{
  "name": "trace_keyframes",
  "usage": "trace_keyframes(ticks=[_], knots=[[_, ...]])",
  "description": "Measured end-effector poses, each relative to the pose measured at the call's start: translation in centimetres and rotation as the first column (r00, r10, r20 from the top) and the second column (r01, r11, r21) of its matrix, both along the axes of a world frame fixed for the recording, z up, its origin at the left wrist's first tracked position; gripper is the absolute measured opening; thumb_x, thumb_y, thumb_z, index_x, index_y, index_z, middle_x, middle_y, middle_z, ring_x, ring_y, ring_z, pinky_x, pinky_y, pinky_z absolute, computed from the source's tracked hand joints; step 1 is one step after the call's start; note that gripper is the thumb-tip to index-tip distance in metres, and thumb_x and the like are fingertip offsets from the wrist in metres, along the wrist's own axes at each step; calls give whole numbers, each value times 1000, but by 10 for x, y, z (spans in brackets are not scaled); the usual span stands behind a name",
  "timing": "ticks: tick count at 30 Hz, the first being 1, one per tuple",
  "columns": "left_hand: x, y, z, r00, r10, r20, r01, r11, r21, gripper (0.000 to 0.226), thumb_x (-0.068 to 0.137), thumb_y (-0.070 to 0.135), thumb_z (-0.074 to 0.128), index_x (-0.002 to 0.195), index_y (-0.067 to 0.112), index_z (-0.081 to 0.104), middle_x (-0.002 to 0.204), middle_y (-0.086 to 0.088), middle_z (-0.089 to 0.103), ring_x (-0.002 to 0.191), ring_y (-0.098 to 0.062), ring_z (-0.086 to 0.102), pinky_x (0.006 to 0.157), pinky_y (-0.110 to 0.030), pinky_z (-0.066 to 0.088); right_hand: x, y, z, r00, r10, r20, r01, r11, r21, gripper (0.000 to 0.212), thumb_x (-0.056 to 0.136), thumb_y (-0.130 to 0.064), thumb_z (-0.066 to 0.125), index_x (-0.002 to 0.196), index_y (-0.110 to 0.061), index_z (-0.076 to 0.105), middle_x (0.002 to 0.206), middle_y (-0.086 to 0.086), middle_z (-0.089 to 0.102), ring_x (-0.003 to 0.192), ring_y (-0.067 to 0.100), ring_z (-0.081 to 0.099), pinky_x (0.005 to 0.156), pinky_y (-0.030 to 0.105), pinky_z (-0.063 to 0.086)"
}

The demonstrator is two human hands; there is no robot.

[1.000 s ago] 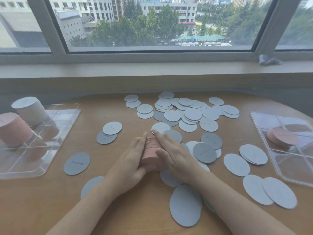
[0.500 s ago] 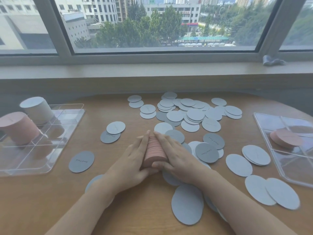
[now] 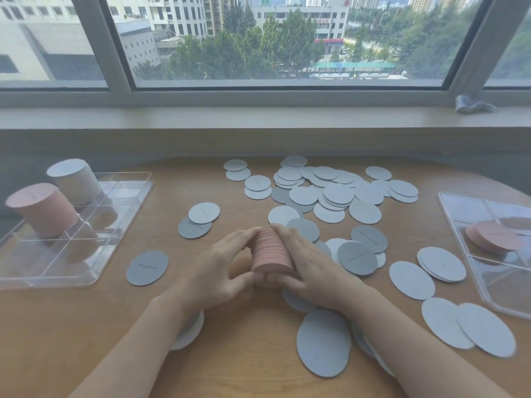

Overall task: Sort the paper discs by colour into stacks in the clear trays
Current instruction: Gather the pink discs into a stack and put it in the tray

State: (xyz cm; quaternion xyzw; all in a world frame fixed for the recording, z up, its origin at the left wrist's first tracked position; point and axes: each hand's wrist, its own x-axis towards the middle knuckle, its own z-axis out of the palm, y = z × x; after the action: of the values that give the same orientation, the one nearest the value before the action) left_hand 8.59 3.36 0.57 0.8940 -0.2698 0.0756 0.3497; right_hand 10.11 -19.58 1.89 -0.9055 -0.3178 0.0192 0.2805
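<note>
A stack of pink discs (image 3: 271, 252) lies on its side on the wooden table, squeezed between my two hands. My left hand (image 3: 221, 268) grips its left side with fingers curled along it and the thumb at the near end. My right hand (image 3: 309, 264) grips the right side the same way. Many grey and light blue discs (image 3: 339, 193) lie scattered beyond and to the right. The clear tray on the left (image 3: 115, 225) holds a tall pink stack (image 3: 41, 209) and a tall pale stack (image 3: 74, 180). The clear tray on the right (image 3: 471, 208) holds a low pink stack (image 3: 494, 235).
A dark grey disc (image 3: 147, 267) lies alone between the left tray and my left hand. Large grey discs (image 3: 323, 341) lie near the front edge under my right forearm. Behind the table runs a window sill (image 3: 258, 117) with a crumpled object (image 3: 472, 104) on it.
My hands have pressed the pink stack tighter and tipped it up a little, so more of its ribbed edge shows. The view has shifted slightly.
</note>
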Motion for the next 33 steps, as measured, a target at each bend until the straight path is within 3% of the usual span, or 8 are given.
trace_keyframes(ticks=[3, 9, 14, 17, 22, 25, 27, 33], knots=[[-2, -5, -3, 999, 8, -42, -7, 1000, 25, 91, 83, 52, 72, 154, 16, 29, 145, 14, 43, 133, 4, 42, 108, -14, 35, -2, 3, 0, 1000, 21, 13, -20, 999, -42, 89, 94, -53, 56, 158, -19, 4, 158, -1, 23, 140, 7, 12, 100, -4, -6], [-4, -10, -3, 993, 87, -85, -94, 991, -91, 78, 77, 40, 84, 141, 29, 42, 129, 19, 57, 118, 4, 55, 93, -7, 41, 1, 3, -1, 998, 42, 54, -39, 998, -57, 92, 94, -54, 54, 158, -15, 0, 157, 5, 26, 138, 6, 9, 99, -3, -13], [-7, -7, 1, 986, 104, -127, -120, 985, -123, 80, 71, 54, 80, 139, 29, 46, 125, 24, 60, 119, -5, 59, 97, -23, 48, 5, -1, 0, 998, 64, 28, -60, 990, -125, 101, 90, -63, 54, 158, -23, -8, 153, 0, 30, 141, 12, 20, 112, 14, 5], [-8, -5, 4, 984, 117, -132, -133, 984, -122, 78, 72, 45, 86, 136, 31, 46, 126, 21, 60, 118, -4, 58, 97, -25, 48, 5, -12, 1, 1000, 22, -5, -23, 990, -143, 98, 89, -65, 53, 159, -25, -2, 150, -1, 33, 140, 15, 26, 115, 25, 16], [-13, 7, 2, 971, 115, -209, -147, 979, -144, 77, 68, 52, 84, 133, 36, 45, 125, 12, 63, 121, -11, 58, 100, -36, 49, 3, -53, -11, 996, -85, 0, 84, 980, -182, 81, 93, -62, 50, 156, -22, 20, 157, -5, 25, 144, 16, 20, 121, 32, 14], [-18, 7, 3, 967, 108, -229, -145, 978, -150, 79, 66, 55, 83, 134, 35, 45, 125, 10, 64, 122, -12, 58, 101, -40, 49, 2, -72, -20, 988, -148, 39, 153, 962, -227, 90, 84, -78, 29, 154, -21, 26, 158, -8, 23, 144, 14, 19, 122, 36, 11], [-20, 5, 5, 966, 105, -238, -144, 978, -153, 79, 67, 52, 84, 134, 34, 46, 123, 12, 65, 121, -11, 59, 101, -39, 48, 3, -79, -25, 984, -163, 71, 176, 954, -244, 100, 77, -84, 19, 152, -20, 31, 157, -7, 25, 144, 14, 20, 122, 32, 9], [-24, 2, 5, 959, 120, -258, -164, 974, -158, 74, 72, 30, 89, 133, 30, 48, 116, 18, 68, 120, -7, 58, 96, -20, 47, -4, -74, -28, 958, -201, 202, 234, 960, -153, 78, 86, -67, 31, 139, -14, 53, 141, 5, 50, 131, 19, 36, 117, 37, 21]])
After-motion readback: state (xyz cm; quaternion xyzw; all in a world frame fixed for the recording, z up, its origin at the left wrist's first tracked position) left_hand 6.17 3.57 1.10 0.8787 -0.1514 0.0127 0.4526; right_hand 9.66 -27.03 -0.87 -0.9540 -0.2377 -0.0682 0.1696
